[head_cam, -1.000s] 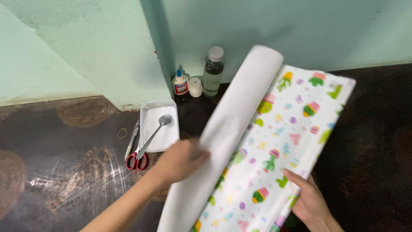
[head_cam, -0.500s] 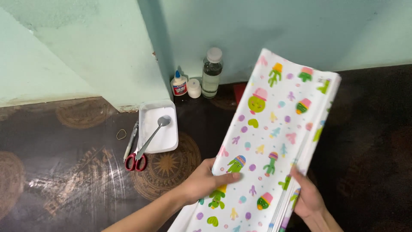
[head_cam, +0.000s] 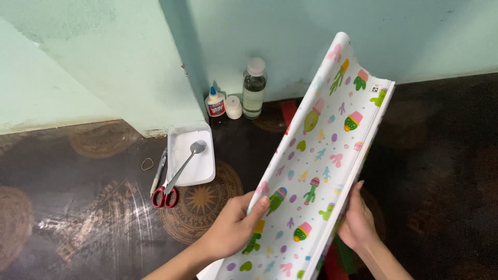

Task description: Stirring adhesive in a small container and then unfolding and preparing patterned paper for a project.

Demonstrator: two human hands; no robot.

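Both hands on the folded wrapping paper [head_cam: 316, 171], white with coloured cactus print, held up tilted over the dark patterned floor [head_cam: 78, 223]. Our left hand [head_cam: 233, 228] grips its left edge, thumb on the printed face. Our right hand [head_cam: 357, 220] clasps the right, folded edge, fingers behind. To the left on the floor: white tray [head_cam: 205, 173] with a spoon [head_cam: 185, 161], red-handled scissors [head_cam: 165, 192], rubber band [head_cam: 147, 164]. By the wall: glue bottle [head_cam: 215, 102], clear bottle [head_cam: 254, 89].
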